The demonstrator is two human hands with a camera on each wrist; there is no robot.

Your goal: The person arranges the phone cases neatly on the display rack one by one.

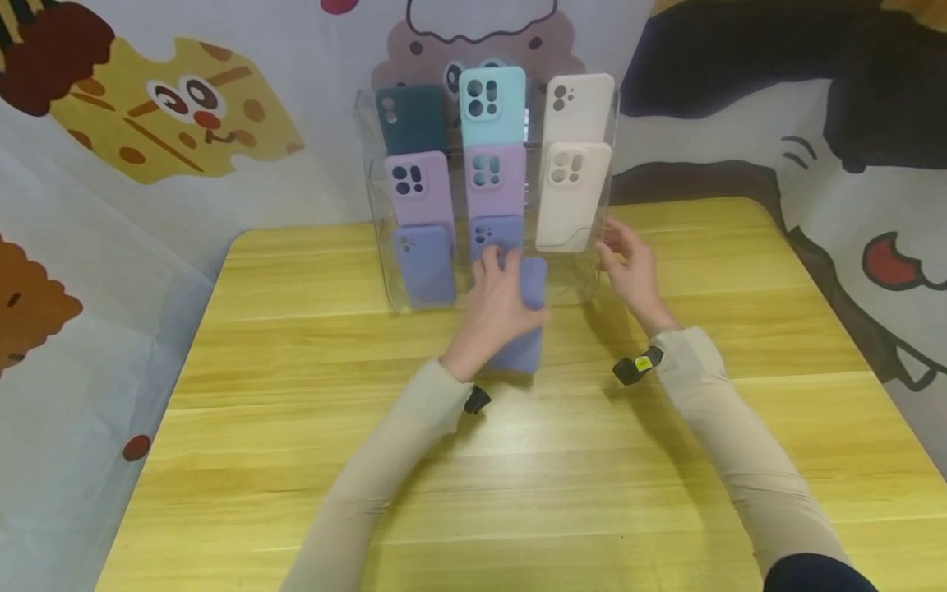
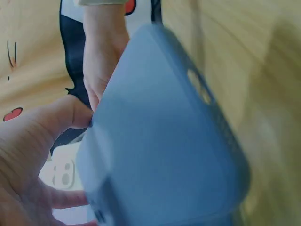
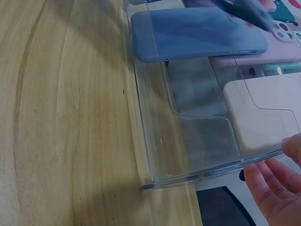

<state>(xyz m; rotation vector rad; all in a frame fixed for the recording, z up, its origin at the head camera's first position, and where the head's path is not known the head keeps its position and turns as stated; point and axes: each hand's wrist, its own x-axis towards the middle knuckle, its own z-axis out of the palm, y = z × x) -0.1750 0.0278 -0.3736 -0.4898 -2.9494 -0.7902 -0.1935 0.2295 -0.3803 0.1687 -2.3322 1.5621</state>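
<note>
My left hand (image 1: 499, 304) grips a periwinkle-blue phone case (image 1: 521, 349) from above, thumb on its right edge. The same case (image 2: 160, 127) fills the left wrist view, with the thumb at its edge. It is in front of the clear display rack (image 1: 565, 284), before the middle column, where another blue phone case (image 3: 197, 35) sits in the lowest tier. My right hand (image 1: 629, 271) pinches the rack's right side edge; in the right wrist view its thumb and fingertips (image 3: 261, 186) lie on either side of that edge.
Higher up the rack stand a dark green case (image 1: 412, 119), a turquoise case (image 1: 503, 123), lilac cases (image 1: 432, 205) and white cases (image 1: 573, 210). A blue case (image 1: 429, 275) stands lower left. The rack is at the back of the wooden table (image 1: 562, 493), against a printed cloth (image 1: 318, 49).
</note>
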